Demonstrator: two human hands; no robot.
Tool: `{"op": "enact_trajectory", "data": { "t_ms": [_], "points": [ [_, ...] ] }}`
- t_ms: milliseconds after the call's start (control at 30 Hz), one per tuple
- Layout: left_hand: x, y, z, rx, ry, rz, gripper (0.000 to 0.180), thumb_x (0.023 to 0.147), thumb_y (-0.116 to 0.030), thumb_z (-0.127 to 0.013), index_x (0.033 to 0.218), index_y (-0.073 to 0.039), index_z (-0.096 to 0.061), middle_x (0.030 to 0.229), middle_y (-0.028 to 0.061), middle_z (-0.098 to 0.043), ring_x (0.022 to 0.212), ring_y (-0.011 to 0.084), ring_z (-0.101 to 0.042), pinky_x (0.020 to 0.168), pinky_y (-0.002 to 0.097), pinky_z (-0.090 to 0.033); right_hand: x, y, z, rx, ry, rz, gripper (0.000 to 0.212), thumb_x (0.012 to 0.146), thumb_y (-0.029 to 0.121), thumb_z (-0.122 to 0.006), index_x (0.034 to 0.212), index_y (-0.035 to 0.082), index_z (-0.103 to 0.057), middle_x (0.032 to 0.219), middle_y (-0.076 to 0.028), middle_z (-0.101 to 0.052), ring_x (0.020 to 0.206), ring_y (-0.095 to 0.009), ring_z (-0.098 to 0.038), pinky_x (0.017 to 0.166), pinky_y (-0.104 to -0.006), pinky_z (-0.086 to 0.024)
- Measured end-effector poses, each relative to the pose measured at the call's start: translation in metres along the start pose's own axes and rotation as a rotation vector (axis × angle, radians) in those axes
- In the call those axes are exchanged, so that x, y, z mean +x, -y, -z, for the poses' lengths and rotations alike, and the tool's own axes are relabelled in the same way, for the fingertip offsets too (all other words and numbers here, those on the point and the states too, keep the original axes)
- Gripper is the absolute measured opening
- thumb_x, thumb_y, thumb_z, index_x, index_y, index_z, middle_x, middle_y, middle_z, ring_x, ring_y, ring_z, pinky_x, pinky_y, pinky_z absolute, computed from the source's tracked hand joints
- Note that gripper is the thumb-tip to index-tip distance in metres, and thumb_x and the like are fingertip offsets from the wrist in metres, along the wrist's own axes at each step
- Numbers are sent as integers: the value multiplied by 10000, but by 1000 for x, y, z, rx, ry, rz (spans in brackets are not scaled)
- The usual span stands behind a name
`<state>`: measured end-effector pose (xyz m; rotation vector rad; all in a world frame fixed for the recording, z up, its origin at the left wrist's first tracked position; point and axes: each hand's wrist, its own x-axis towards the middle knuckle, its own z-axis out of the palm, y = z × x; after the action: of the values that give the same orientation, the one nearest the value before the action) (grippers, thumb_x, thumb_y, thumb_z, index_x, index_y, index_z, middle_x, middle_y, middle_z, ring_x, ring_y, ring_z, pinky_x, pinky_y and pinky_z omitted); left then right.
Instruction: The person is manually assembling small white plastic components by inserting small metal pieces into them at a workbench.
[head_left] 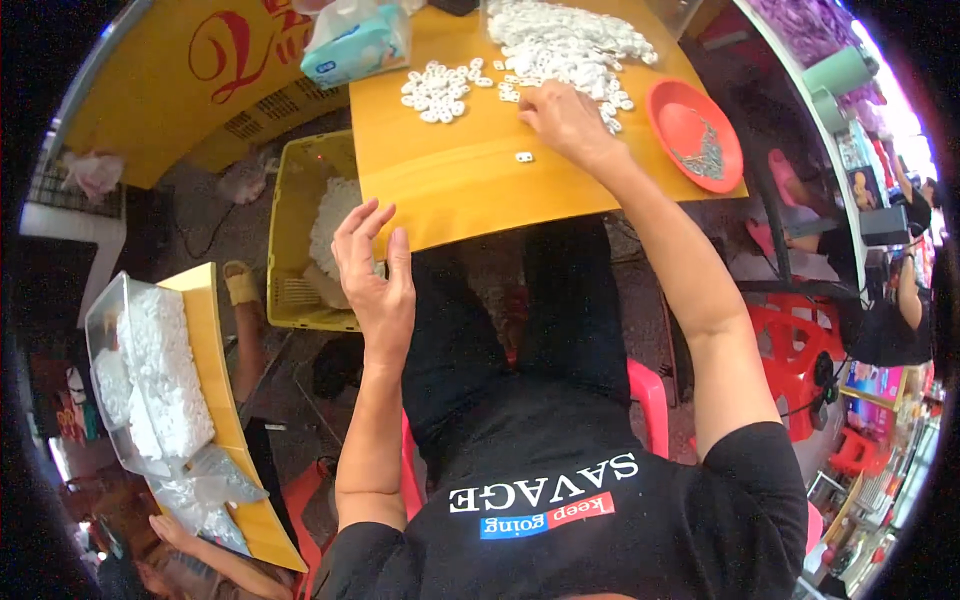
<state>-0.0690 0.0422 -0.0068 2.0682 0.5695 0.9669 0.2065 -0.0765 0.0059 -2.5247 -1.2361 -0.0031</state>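
Note:
My right hand [570, 122] reaches over the wooden table to the near edge of a large heap of small white plastic pieces [570, 40]. Its fingers are bent together at the pieces, and what lies between them is hidden. A smaller group of white pieces with dark holes [437, 92] lies to the left, and a lone white piece [524, 157] rests nearer to me. My left hand [374, 265] hovers just off the table's near left corner, fingers apart and holding nothing. To the right of the heap, a red bowl [665, 105] contains many thin metal pieces [706, 158].
A tissue pack [357, 48] sits at the table's far left. Below the table's left side is a yellow basket [300, 180] with white pieces. A clear bin of white pieces [165, 370] stands on another table, near another person's arm [230, 560]. Red plastic stools [790, 345] are at right.

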Motion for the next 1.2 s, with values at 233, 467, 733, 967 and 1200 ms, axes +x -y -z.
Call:
{"op": "enact_trajectory", "data": {
  "t_ms": [233, 467, 733, 967, 1200],
  "points": [
    [7, -28, -46, -215, 42, -108, 181, 865, 15, -615, 1045, -1, -633, 1039, 132, -634, 1001, 276, -597, 890, 349, -457, -6, -17, -14, -145, -166, 99, 158, 850, 142, -624, 946, 40, -697, 857, -199, -657, 768, -345, -661, 716, -422, -532],
    [20, -38, -78, -480, 149, 37, 161, 885, 15, -616, 1044, 11, -637, 892, 123, -654, 808, 211, -648, 737, 300, -509, -50, 23, 30, 1149, 91, -256, 310, 908, 155, -628, 1168, -12, -616, 781, 28, -588, 663, -38, -554, 616, -199, -475],
    [21, -50, -89, -140, 102, -369, 243, 823, 47, -656, 1060, -6, -645, 1001, 155, -627, 902, 292, -636, 773, 356, -512, -94, 44, 25, 1287, 27, -209, 282, 940, 127, -597, 1187, -9, -588, 827, 4, -600, 652, -45, -537, 575, -193, -444],
    [14, -44, -85, -189, 86, -253, 138, 845, 46, -656, 978, 9, -655, 893, 142, -645, 810, 268, -643, 719, 337, -513, -108, 55, 21, 1197, -21, -155, 250, 944, 127, -604, 1130, -40, -622, 882, -11, -653, 690, -43, -564, 624, -205, -484],
    [2, -44, -82, -628, 327, 255, 127, 907, -18, -645, 1028, 21, -637, 904, 55, -652, 778, 126, -617, 716, 249, -516, -113, 48, 15, 1120, -107, -7, 173, 930, 101, -624, 1029, -37, -655, 812, -18, -644, 748, -68, -603, 631, -234, -493]
  ]
}}
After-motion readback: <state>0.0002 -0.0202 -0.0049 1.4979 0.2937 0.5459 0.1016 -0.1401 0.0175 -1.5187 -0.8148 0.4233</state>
